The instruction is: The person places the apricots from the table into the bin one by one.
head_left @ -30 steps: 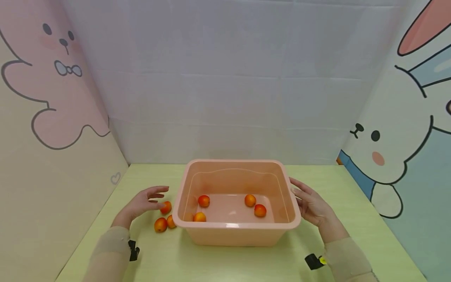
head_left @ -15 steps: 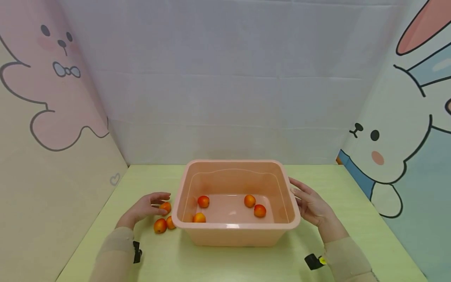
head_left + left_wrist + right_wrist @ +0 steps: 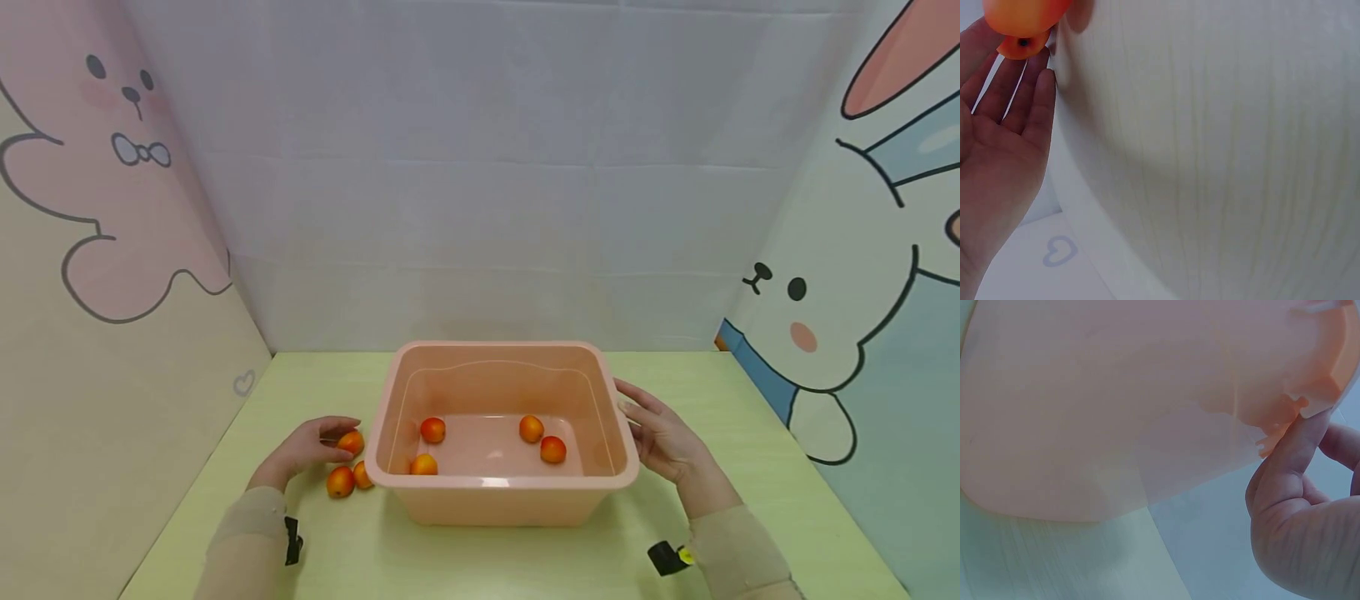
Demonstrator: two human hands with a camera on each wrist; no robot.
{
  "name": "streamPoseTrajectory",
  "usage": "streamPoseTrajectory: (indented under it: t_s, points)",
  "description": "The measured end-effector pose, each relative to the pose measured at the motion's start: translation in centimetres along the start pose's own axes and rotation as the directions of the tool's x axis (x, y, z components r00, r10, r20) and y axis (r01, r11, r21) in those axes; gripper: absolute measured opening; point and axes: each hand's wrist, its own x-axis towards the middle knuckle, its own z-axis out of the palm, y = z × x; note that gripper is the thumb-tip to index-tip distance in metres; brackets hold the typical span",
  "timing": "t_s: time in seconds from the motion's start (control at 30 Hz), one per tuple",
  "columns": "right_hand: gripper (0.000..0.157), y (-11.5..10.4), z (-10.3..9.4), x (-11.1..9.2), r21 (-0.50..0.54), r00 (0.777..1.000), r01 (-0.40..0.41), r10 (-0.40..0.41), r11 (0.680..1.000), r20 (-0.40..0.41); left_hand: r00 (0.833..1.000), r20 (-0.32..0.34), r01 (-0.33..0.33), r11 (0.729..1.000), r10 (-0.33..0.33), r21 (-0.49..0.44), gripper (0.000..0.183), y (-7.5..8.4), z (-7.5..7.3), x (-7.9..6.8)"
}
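Your left hand (image 3: pixel 306 450) has its thumb and fingers curved round a fruit (image 3: pixel 350 442), the thumb on the side nearer you, the others beyond it. That fruit is round, glossy and red-orange with a yellower patch; whether it touches the bench (image 3: pixel 487 567) you cannot tell. Just on your side of those fingertips lies the near fruit (image 3: pixel 340 482), similar in colour. The left wrist view has one fruit partly covering another, which shows a dark spot at its end. Slightly right of the near fruit, still close to your left fingers, is the small fruit (image 3: pixel 363 475), partly hidden by the rim of the bin (image 3: pixel 506 504).

The bin's left wall rises just right of your left fingertips, standing between them and the four loose fruits inside: an upper-left one (image 3: pixel 432 430), a lower-left one (image 3: pixel 423 464) half behind the front rim, and a right-hand pair (image 3: pixel 542 439), well apart from them.

Across the bin, your right hand (image 3: pixel 663 437) touches its right side near the rim, fingers loosely extended, some tips out of sight. Farthest from both sets of fingers, beyond the bin, hangs a creased pale backdrop (image 3: pixel 480 183).
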Motion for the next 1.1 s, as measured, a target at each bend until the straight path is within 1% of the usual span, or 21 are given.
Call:
streamPoseTrajectory:
  t_s: [0.17,0.43,0.7,0.8,1.03,1.1]
  points:
    - [0.027,0.0,0.0,0.0,-0.004,1.0,-0.006,0.006,1.0,-0.015,1.0,-0.016,0.017,1.0,-0.017,0.003,0.054,0.0,0.2,-0.2]
    - [0.027,0.0,0.0,0.0,-0.007,1.0,-0.003,0.003,1.0,-0.002,0.999,-0.037,0.015,1.0,-0.015,0.016,0.046,-0.1,0.2,-0.3]
    - [0.027,0.0,0.0,0.0,-0.008,1.0,0.0,0.0,1.0,0.003,0.998,-0.057,0.01,1.0,-0.008,0.028,0.044,-0.4,0.1,-0.2]
    - [0.027,-0.1,0.0,0.0,-0.008,1.0,-0.001,0.001,1.0,0.001,0.996,-0.087,0.032,0.999,-0.029,0.03,0.044,-0.3,0.0,-0.3]
    - [0.027,-0.1,0.0,0.0,-0.011,1.0,-0.008,0.008,1.0,-0.007,0.991,-0.125,0.051,0.998,-0.047,0.035,0.047,-0.4,-0.4,-1.1]
    - [0.027,-0.1,0.0,0.0,-0.012,1.0,-0.007,0.007,1.0,-0.004,0.988,-0.146,0.062,0.998,-0.057,0.03,0.049,-0.4,-0.5,-1.3]
